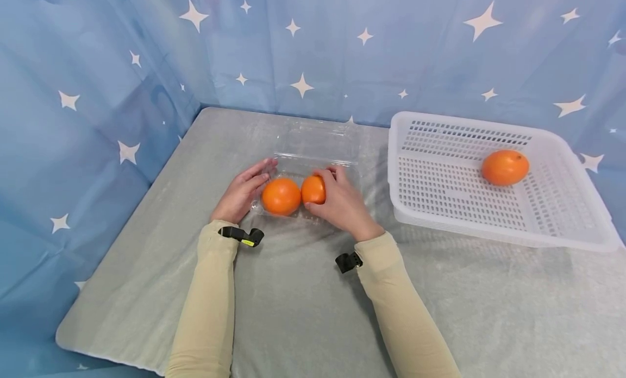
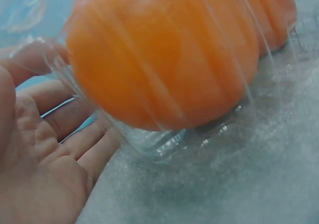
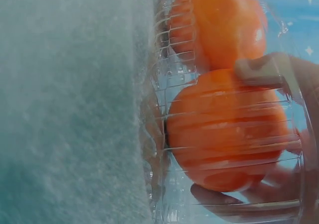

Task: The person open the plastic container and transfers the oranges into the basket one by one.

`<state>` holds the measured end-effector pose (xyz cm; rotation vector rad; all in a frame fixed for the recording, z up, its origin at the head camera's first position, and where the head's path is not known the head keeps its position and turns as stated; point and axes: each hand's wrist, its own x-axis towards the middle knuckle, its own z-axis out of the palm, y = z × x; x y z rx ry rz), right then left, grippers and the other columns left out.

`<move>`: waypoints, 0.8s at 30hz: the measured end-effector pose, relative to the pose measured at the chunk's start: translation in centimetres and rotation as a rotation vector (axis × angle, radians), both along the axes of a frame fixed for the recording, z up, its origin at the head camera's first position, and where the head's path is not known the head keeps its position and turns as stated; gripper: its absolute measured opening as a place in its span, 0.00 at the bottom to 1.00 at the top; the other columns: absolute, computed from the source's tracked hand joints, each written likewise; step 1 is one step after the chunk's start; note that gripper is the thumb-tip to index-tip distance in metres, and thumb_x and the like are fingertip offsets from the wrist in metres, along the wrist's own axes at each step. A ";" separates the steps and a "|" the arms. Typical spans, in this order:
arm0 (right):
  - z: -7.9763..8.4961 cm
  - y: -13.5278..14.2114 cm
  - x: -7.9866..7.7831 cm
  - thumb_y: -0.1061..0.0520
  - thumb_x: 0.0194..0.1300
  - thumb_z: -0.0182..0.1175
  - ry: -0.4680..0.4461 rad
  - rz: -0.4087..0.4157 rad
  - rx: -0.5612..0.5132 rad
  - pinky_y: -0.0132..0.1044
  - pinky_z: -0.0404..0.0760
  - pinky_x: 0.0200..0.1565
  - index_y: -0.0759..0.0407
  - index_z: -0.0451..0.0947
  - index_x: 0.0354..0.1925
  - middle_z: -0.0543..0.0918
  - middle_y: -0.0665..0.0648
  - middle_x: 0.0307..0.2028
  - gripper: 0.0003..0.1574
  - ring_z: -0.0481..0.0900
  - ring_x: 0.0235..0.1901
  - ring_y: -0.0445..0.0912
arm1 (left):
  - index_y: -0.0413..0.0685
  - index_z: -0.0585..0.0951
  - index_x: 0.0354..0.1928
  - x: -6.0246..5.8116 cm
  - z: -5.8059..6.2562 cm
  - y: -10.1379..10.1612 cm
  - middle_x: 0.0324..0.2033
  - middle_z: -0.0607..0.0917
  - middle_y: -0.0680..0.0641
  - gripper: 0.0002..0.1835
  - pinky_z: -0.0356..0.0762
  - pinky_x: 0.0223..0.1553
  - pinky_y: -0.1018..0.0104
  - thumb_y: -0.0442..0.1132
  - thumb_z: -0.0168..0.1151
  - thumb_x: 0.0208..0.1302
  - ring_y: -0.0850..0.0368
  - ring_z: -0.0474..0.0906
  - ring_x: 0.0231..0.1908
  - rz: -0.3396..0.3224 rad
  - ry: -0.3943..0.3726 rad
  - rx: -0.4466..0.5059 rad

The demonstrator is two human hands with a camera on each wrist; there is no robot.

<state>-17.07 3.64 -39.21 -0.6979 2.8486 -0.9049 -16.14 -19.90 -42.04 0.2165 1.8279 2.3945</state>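
Note:
A clear plastic clamshell box lies on the table with its lid laid back, away from me. Inside it sits a large orange, on the left. My right hand grips a second orange in the right half of the box, with thumb and fingers on either side, as the right wrist view also shows through the ribbed plastic wall. The two oranges are side by side. Against the box's left wall rests my left hand, its fingers extended along the outside; its palm shows bare in the left wrist view.
To the right stands a white perforated basket holding one more orange. Grey cloth covers the table. A blue curtain with white stars hangs behind and along the left side.

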 end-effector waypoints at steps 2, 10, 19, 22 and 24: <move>-0.1 -0.1 0.0 0.44 0.48 0.63 -0.018 0.011 -0.003 0.42 0.74 0.39 0.50 0.61 0.57 0.61 0.54 0.55 0.39 0.70 0.41 0.48 | 0.38 0.56 0.65 0.2 -0.1 -0.1 0.64 0.59 0.41 0.25 0.50 0.63 0.61 0.32 0.44 0.67 0.51 0.53 0.64 -0.001 0.004 -0.007; 0.0 -0.3 0.3 0.41 0.47 0.65 -0.045 -0.008 0.033 0.42 0.75 0.37 0.48 0.56 0.63 0.57 0.55 0.57 0.48 0.71 0.39 0.48 | 0.39 0.57 0.65 -0.1 -0.4 -0.2 0.64 0.61 0.42 0.25 0.49 0.63 0.60 0.33 0.46 0.67 0.52 0.54 0.64 -0.005 0.014 0.013; -0.2 -0.2 0.0 0.40 0.43 0.68 0.008 0.044 0.057 0.42 0.75 0.36 0.53 0.60 0.59 0.64 0.52 0.55 0.48 0.70 0.41 0.46 | 0.44 0.61 0.64 -0.8 -1.8 -0.4 0.62 0.64 0.47 0.24 0.52 0.63 0.62 0.35 0.47 0.67 0.55 0.58 0.62 0.015 0.006 0.003; -0.3 -0.1 -0.1 0.40 0.45 0.67 0.029 0.076 0.058 0.41 0.74 0.37 0.54 0.59 0.61 0.67 0.52 0.54 0.49 0.68 0.42 0.45 | 0.45 0.61 0.64 -1.0 -1.9 -0.4 0.62 0.65 0.47 0.24 0.52 0.62 0.62 0.36 0.47 0.67 0.56 0.59 0.62 0.020 0.008 -0.011; -0.3 0.0 -0.2 0.40 0.47 0.66 0.039 0.081 0.059 0.41 0.73 0.39 0.54 0.57 0.63 0.65 0.52 0.56 0.50 0.67 0.44 0.45 | 0.45 0.61 0.64 -1.0 -1.9 -0.4 0.62 0.65 0.47 0.24 0.52 0.63 0.62 0.35 0.47 0.67 0.56 0.59 0.62 0.021 0.005 -0.012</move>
